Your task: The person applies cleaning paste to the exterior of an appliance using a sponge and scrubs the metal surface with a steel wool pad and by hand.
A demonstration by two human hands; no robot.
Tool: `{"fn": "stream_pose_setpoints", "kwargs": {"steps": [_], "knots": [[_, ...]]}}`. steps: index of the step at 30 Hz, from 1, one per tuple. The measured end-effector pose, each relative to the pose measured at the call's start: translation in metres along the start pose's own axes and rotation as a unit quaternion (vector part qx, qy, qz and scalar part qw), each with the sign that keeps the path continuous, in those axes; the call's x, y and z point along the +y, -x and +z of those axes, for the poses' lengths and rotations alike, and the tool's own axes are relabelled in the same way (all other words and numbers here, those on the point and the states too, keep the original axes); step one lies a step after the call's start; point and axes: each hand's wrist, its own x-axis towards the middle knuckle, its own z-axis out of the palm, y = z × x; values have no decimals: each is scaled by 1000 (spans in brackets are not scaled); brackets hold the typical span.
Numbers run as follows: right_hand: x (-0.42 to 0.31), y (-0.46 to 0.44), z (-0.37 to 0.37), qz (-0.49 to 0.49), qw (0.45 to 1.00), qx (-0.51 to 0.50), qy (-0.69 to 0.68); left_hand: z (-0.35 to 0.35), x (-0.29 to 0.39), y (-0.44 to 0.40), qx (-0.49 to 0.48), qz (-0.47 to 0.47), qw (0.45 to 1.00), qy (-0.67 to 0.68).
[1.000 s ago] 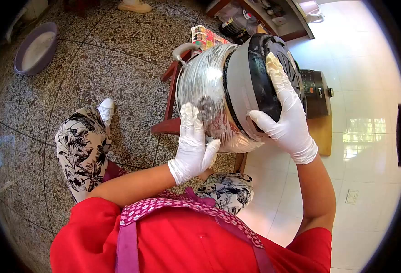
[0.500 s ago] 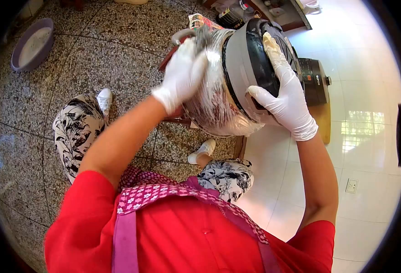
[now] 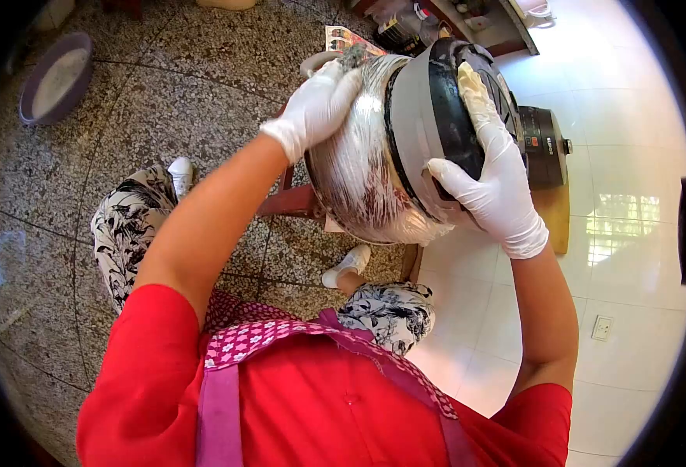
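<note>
My left hand (image 3: 320, 105), in a white glove, is closed around a grey steel wool scrubber (image 3: 351, 57) at the upper side of a large round cooker (image 3: 362, 156). The cooker lies tilted on its side. Its shiny metal wall is streaked with whitish suds, and beyond that come a grey band (image 3: 419, 117) and a black end part (image 3: 456, 97). My right hand (image 3: 498, 183), also gloved, grips that black end, with fingers stretched over it and the thumb on the grey band. Under the cooker shows part of a red stool (image 3: 292, 201).
A purple basin (image 3: 85, 74) with sudsy water stands on the speckled floor at upper left. To the right, a dark appliance (image 3: 544, 148) sits by a wooden board (image 3: 557, 214). Bottles (image 3: 397, 33) and printed paper (image 3: 347, 39) lie beyond the cooker. White tiles cover the right side.
The cooker and my right hand appear slightly lower in view. My left hand and the scrubber have shifted a little, and their motion blur has lessened.
</note>
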Motion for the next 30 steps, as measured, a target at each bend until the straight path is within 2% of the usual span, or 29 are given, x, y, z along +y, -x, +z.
{"fn": "stream_pose_setpoints", "kwargs": {"steps": [2, 5, 7, 10, 13, 15, 16, 17, 18, 19, 21, 23, 24, 25, 27, 28, 30], "knots": [[0, 1, -1, 6, 1000, 4, -4, 3, -2, -3, -15, -31, 999, 3], [-2, 4, -3, 23, 1000, 4, -9, 4, 51, 45, 3, -46, 999, -27], [-4, 0, -3, 29, 1000, -3, -10, 36, 69, 106, 81, 43, 986, -139], [-1, 0, -4, 16, 1000, -4, 7, 61, 79, 155, 70, 52, 991, -100], [-2, 1, -4, 9, 1000, -1, 4, 48, 75, 113, 92, 70, 980, -165], [-3, 1, -3, 5, 1000, 1, -6, 29, 53, 59, 136, 133, 970, -148], [-5, 0, -2, 10, 1000, -2, -6, 19, 46, 37, 131, 113, 978, -120], [-6, -1, -2, 14, 1000, -5, -4, 1, 46, 18, 19, 64, 996, -59], [-4, -1, 0, 1, 1000, 6, -2, 7, 5, -11, 3, 68, 992, -109], [-4, -1, 1, 0, 1000, 9, -1, 3, 5, -24, -1, 63, 997, -51], [-3, 0, 1, 2, 1000, 18, -4, 9, 15, -22, 41, 60, 996, -46], [-2, 0, -2, 7, 1000, 13, -3, -3, 68, 18, -11, 24, 989, -145], [-3, -1, -2, 7, 1000, 17, -5, 7, 70, 42, -4, 122, 961, -246], [-4, -1, -1, 7, 1000, 16, -7, 27, 73, 73, 95, 121, 973, -171], [-1, -1, 2, 9, 1000, 14, -24, 42, 85, 136, 24, 117, 982, -147], [0, 0, 2, 3, 1000, 14, -13, 50, 84, 158, -15, 77, 989, -125], [1, 0, 0, -8, 1000, 14, -4, 62, 74, 161, 13, 89, 987, -132]]}}
